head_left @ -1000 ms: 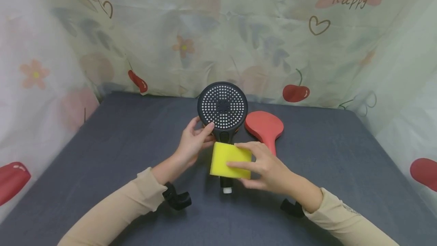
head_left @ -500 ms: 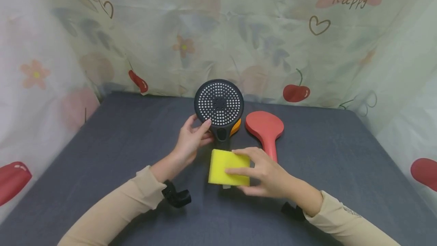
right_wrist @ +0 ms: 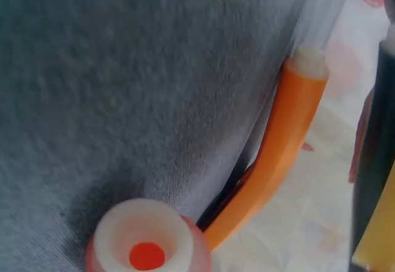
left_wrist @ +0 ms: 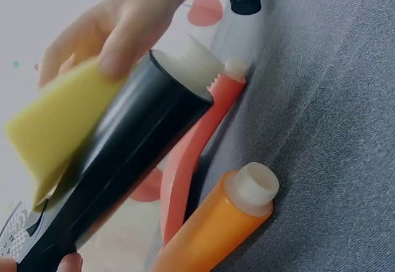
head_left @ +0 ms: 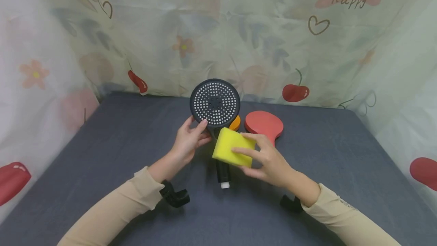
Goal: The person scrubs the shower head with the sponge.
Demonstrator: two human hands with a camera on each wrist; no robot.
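Observation:
My left hand [head_left: 189, 139] grips a black shower head [head_left: 214, 100] by the underside of its round head, thumb at the face's lower edge. The dotted spray face points up toward the head camera, and the handle, with a white threaded end, slants down toward me. My right hand [head_left: 268, 160] pinches a yellow sponge [head_left: 232, 147] between thumb and fingers. In the left wrist view the sponge [left_wrist: 65, 121] lies along the black handle [left_wrist: 123, 155], covering part of it. The right wrist view catches only edges of the handle [right_wrist: 375, 124] and sponge [right_wrist: 378, 232].
Behind the black one, an orange shower head [head_left: 235, 123] lies mostly hidden on the dark grey cloth [head_left: 136, 124]. A red shower head [head_left: 263, 122] lies to its right, its handle partly behind my right hand. A printed curtain [head_left: 218, 41] encloses the back and sides.
The sponge first slid down the handle, then moved back up toward the round head and tilted. The black shower head shifted slightly left, exposing more of the orange one.

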